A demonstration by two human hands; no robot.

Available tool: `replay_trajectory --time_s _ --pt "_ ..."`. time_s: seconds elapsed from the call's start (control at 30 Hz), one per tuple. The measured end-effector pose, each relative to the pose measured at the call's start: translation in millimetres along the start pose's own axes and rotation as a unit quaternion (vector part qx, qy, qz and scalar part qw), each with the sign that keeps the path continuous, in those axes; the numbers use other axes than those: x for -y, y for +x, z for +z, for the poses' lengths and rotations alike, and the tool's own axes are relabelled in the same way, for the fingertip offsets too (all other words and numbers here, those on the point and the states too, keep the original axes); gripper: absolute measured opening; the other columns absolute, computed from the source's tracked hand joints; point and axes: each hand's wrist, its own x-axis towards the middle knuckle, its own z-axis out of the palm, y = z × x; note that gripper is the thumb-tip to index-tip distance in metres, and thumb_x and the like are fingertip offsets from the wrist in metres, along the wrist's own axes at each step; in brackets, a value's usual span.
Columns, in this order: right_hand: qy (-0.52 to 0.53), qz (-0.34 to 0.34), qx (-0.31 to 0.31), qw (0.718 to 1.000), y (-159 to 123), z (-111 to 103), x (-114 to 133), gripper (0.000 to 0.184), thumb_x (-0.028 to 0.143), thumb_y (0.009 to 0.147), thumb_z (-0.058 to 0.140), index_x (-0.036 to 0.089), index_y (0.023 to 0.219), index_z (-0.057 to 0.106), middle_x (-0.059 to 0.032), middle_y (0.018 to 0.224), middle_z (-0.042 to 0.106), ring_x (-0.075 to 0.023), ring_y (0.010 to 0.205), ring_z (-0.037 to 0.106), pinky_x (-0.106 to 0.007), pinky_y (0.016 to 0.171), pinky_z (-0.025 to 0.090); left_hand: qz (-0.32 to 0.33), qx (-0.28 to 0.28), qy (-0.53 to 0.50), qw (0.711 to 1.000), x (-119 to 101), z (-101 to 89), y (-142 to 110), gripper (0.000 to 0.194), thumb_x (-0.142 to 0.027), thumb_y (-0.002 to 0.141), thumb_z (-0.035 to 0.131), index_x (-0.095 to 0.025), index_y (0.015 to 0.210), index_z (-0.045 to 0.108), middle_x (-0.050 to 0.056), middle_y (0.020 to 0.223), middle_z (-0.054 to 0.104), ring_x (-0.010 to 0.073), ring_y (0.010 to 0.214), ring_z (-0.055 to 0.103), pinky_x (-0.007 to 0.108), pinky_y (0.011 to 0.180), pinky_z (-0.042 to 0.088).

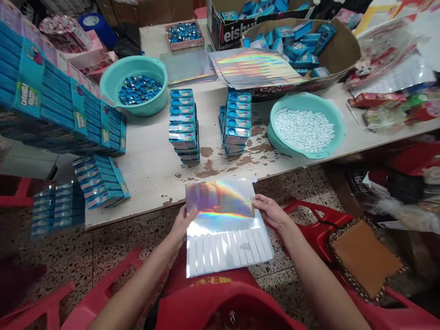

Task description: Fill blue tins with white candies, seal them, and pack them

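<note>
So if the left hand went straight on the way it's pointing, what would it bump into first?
The shiny sheet: the left hand is holding its left edge. Past that, the white table would probably come next, though depth is hard to judge here.

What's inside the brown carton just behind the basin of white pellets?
Small blue boxes lie jumbled in the carton. Shiny sheets lie across its near left side, covering part of it. What lies beneath the top boxes and under those sheets cannot be seen.
</note>
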Motion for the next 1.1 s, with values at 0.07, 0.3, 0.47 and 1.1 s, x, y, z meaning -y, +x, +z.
replay_trajectory --time_s 0.07,0.3,0.47,1.1 --pt "-0.006 -0.018 -0.036 0.999 -13 -7 -4 0.039 0.035 0.051 0.082 0.019 0.081 0.062 0.0011 0.071 0.069 -0.013 0.06 0.062 -0.025 0.059 0.048 -0.035 0.009 -0.109 0.993 -2 18.8 6 0.071 -0.053 0.063 0.069 -0.013 0.118 0.047 0.013 0.094 0.067 0.0233 0.075 0.065 0.037 0.067 0.052" --pt "-0.038 -0.12 -0.159 0.979 -57 -13 -2 0.056 0.039 0.051 0.08 0.021 0.097 0.053 0.0011 0.069 0.067 -0.0153 0.06 0.061 -0.025 0.054 0.046 0.071 0.052 -0.168 0.982 -34 34.1 -17 0.082 -0.037 0.063 0.074 -0.018 0.132 0.032 -0.001 0.066 0.065 0.0146 0.053 0.06 0.026 0.054 0.049" --pt "-0.061 -0.193 -0.189 0.961 -73 -8 -9 0.049 0.042 0.056 0.076 0.023 0.093 0.049 0.0049 0.06 0.061 -0.013 0.052 0.055 -0.022 0.047 0.041 0.107 0.069 -0.114 0.985 -37 31.9 -29 0.084 -0.038 0.065 0.071 -0.022 0.138 0.033 -0.001 0.072 0.066 0.0126 0.059 0.059 0.024 0.06 0.047" --pt "-0.45 -0.303 -0.065 0.837 -35 36 2 0.034 0.058 0.07 0.06 0.025 0.067 0.072 -0.0081 0.086 0.06 -0.0261 0.088 0.056 -0.044 0.081 0.044 0.229 -0.157 0.208 0.938 -29 -35.2 -48 0.015 -0.036 0.07 0.063 -0.023 0.066 0.072 0.005 0.099 0.058 0.0241 0.103 0.05 0.038 0.094 0.04"
